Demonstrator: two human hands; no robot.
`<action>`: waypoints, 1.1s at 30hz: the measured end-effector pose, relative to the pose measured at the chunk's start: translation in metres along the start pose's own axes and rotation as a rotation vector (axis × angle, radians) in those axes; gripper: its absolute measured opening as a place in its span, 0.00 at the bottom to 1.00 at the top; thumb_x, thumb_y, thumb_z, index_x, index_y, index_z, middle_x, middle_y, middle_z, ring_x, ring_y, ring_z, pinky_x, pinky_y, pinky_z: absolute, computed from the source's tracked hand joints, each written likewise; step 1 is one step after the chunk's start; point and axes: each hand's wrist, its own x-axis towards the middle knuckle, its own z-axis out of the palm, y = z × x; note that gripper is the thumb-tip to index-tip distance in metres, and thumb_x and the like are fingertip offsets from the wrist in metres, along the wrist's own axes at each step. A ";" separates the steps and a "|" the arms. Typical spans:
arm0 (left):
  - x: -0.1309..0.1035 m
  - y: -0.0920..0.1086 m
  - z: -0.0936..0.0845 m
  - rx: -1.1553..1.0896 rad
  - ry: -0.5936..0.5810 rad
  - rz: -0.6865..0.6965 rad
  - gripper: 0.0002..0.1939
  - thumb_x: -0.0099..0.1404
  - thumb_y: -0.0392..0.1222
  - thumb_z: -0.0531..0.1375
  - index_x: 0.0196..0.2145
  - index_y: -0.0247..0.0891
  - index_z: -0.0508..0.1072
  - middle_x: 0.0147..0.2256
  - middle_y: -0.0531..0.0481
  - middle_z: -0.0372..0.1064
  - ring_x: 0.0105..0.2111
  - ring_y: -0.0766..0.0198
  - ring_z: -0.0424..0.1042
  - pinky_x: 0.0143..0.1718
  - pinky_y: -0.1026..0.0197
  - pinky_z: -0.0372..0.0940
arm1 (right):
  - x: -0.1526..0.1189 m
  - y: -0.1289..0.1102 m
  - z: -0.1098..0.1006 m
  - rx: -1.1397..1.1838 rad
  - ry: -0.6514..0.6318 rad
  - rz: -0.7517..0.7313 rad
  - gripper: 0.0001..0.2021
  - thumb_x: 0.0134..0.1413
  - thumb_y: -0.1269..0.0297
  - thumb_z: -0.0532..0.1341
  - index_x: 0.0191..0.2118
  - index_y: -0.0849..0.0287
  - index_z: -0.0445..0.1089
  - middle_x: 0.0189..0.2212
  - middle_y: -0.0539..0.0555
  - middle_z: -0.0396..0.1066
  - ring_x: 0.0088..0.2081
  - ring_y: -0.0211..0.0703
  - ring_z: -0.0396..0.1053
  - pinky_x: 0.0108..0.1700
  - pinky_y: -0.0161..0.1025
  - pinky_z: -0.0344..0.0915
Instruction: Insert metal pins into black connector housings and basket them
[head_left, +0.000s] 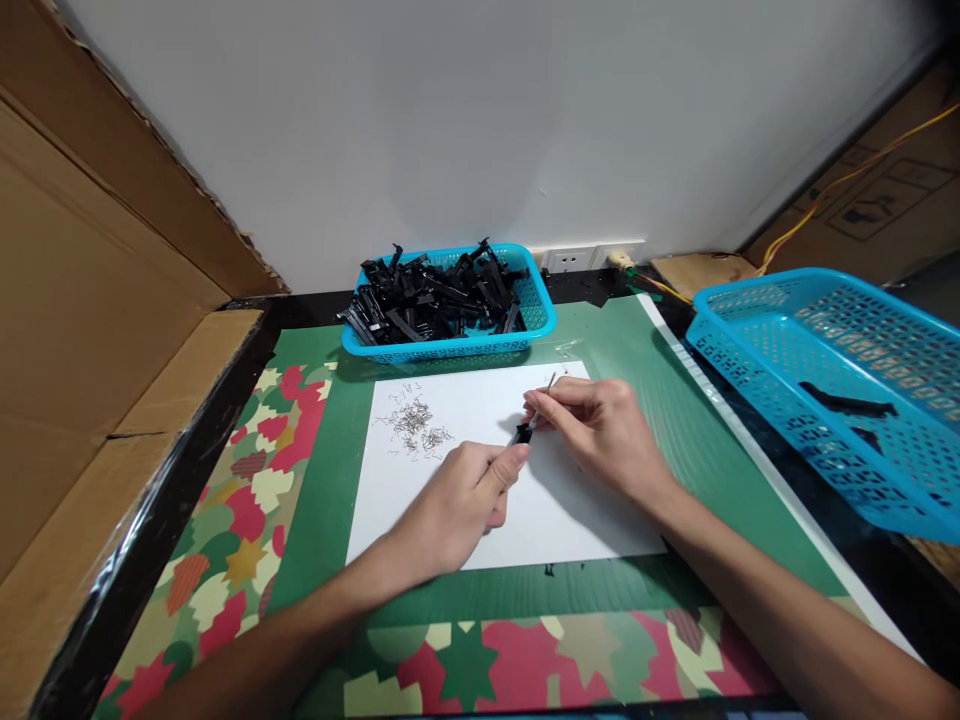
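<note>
Both hands meet over a white sheet (420, 510). My left hand (469, 495) is closed around a small black plastic part (523, 434), most of which its fingers hide. In a pinch between thumb and fingers, my right hand (600, 425) holds a thin metal tool (551, 384), its lower end touching the black part. The tool's exact kind is too small to make out. Left of the hands, a loose pile of tiny bent wire pieces (411, 418) lies on the sheet.
A blue basket (450, 350) heaped with black plastic parts (442, 290) stands by the wall. Another blue basket (750, 365), at right, holds a few black parts (847, 400). Cardboard (97, 250) borders the left side. A plug (621, 260) sits in a wall socket strip.
</note>
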 end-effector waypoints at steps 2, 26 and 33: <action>0.000 0.000 0.000 -0.004 -0.001 0.001 0.29 0.79 0.63 0.50 0.26 0.40 0.60 0.19 0.57 0.58 0.20 0.69 0.53 0.23 0.63 0.49 | -0.001 0.000 0.002 -0.015 0.017 0.001 0.18 0.70 0.61 0.63 0.27 0.59 0.80 0.27 0.54 0.80 0.29 0.43 0.75 0.34 0.41 0.64; 0.001 0.001 -0.003 -0.053 -0.068 -0.036 0.28 0.79 0.66 0.47 0.30 0.41 0.60 0.18 0.59 0.54 0.19 0.69 0.50 0.22 0.64 0.46 | -0.005 -0.002 0.013 -0.054 0.114 0.015 0.19 0.67 0.63 0.65 0.24 0.60 0.78 0.22 0.53 0.77 0.23 0.40 0.71 0.29 0.39 0.61; 0.004 -0.012 0.002 -0.248 0.025 -0.005 0.28 0.78 0.65 0.51 0.28 0.41 0.59 0.18 0.59 0.53 0.18 0.70 0.47 0.20 0.65 0.43 | -0.001 -0.009 -0.009 -0.114 0.072 -0.206 0.16 0.77 0.69 0.52 0.47 0.60 0.79 0.38 0.56 0.78 0.38 0.44 0.73 0.43 0.42 0.68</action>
